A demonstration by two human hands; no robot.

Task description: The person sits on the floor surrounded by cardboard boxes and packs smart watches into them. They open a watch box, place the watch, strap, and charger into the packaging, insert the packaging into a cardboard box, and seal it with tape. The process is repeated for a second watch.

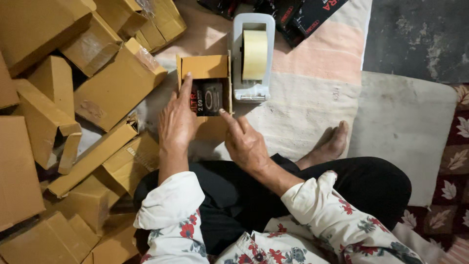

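Note:
A small open cardboard box [204, 67] lies on the floor mat in front of me, flaps spread, with a black packaged item [209, 98] inside it. My left hand [177, 122] rests on the box's left side, fingers extended along the left flap and touching the black item. My right hand [244, 139] reaches in from the lower right, its index finger pointing at the black item's lower right corner. Neither hand is closed around anything.
A grey tape dispenser [252, 83] with a roll of pale tape [255, 55] stands just right of the box. Several cardboard boxes [115, 88] are piled at the left. Black packages [303, 14] lie at the top. My bare foot [332, 142] rests on the mat [303, 107].

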